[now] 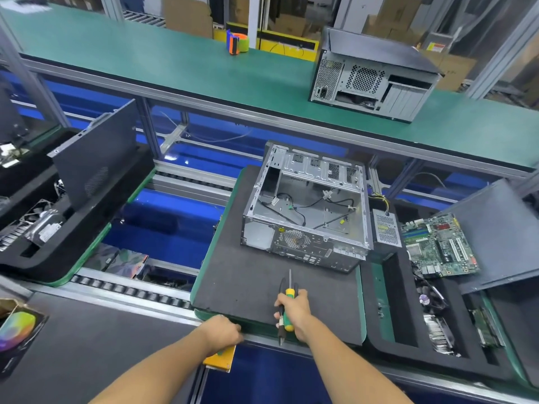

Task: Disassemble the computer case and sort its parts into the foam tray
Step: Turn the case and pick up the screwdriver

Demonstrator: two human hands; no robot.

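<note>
Head view, near edge first: left hand (223,330) curled over front lip of pallet (363,310), fingers hooked on green edge; yellow tag (220,358) just below, half hidden by wrist. Right hand (293,312) wrapped round screwdriver (289,309), yellow-green handle in fist, shaft pointing away toward case. Second dark tool in same fist, tip poking out below; type hard to tell.

Pallet topped with black mat (262,275), sitting on roller conveyor (128,290). Case (306,214) on mat's far right part, lying open side up, stripped to bare metal shell with loose black cables inside, rear ports and fan grille facing camera.

Right of pallet: foam tray (393,301), touching it. PSU (386,230) in far slot, motherboard (439,247) tilted across next slots, dark side panel (501,234) leaning at right, cut off by frame. Lower slots hold heatsink-like fins and a small board, blurred.

Left: another foam tray (58,246) with upright panel (93,158) and parts in pockets, detail unreadable. Colourful box (17,328) bottom left, cropped.

Beyond: blue underframe, aluminium rails, then raised green-topped bench (145,59). Second closed case (373,74) on bench at right, rear facing camera. Orange-blue tape dispenser (236,42) mid-bench. Cardboard boxes (186,13) and racking behind, warped by wide lens.
</note>
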